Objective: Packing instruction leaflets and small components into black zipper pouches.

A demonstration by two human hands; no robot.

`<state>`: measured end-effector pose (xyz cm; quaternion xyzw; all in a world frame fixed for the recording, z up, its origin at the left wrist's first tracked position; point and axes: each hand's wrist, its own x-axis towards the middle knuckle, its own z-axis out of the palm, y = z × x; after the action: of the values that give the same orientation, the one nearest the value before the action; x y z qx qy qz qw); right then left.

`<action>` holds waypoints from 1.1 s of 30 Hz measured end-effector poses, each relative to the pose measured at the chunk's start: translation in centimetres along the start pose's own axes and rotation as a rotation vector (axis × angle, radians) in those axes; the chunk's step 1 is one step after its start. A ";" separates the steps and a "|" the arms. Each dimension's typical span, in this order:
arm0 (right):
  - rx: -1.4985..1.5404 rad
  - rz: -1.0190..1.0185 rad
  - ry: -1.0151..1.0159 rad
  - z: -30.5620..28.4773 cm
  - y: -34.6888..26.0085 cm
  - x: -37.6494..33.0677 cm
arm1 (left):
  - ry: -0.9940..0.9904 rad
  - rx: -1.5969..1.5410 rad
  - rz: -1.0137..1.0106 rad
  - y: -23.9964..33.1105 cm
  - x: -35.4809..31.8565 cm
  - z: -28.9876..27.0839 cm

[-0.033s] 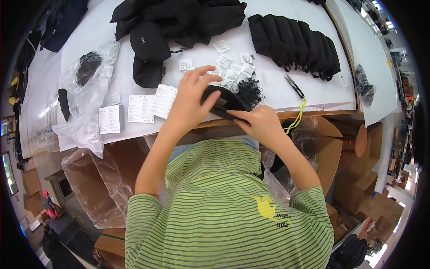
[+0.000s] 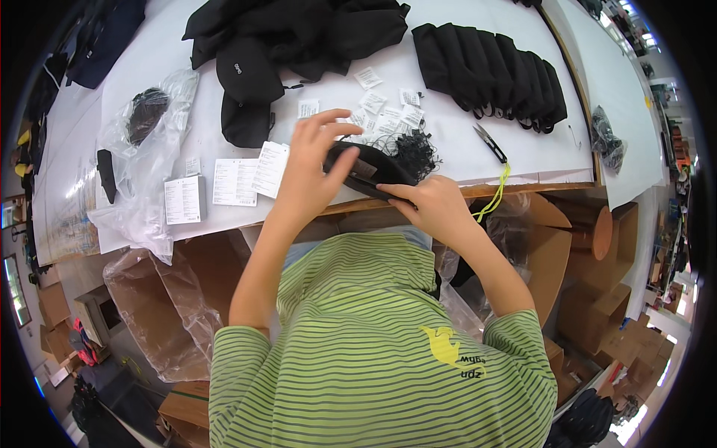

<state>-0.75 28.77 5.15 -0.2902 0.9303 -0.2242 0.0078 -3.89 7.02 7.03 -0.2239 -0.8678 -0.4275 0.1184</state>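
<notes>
A black fabric pouch lies at the table's front edge, its mouth spread toward me and a pale label inside. My right hand pinches the near rim of it between thumb and forefinger. At its left end is my left hand, fingers spread and curved above the fabric, thumb stretched across the mouth. Just behind lies a tangle of thin black cords. Several small white packets are scattered beyond it. Printed white cards lie to the left of my left hand.
Black fabric pieces are heaped at the back, with a row of black pouches to the right. Thread snips with a yellow cord lie nearer me. Clear plastic bags spread over the left. Cardboard boxes stand below the table edge.
My left hand has shifted slightly left and toward me, with the pouch's left end. More of the inside label shows. My right hand stays almost still.
</notes>
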 end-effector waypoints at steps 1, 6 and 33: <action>0.046 0.024 -0.065 -0.2 0.0 0.2 | 0.173 -0.021 -0.006 0.0 -0.3 -0.4; 0.210 0.096 -0.063 -1.0 1.1 1.1 | 0.360 -0.497 -0.315 0.2 -4.9 0.6; 0.917 0.196 0.471 1.6 -3.3 3.0 | 0.438 -1.301 -0.863 1.3 -6.7 1.6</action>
<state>-1.23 24.14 5.47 -0.1104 0.7360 -0.6657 -0.0544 2.63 7.06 4.31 0.1955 -0.4124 -0.8887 -0.0436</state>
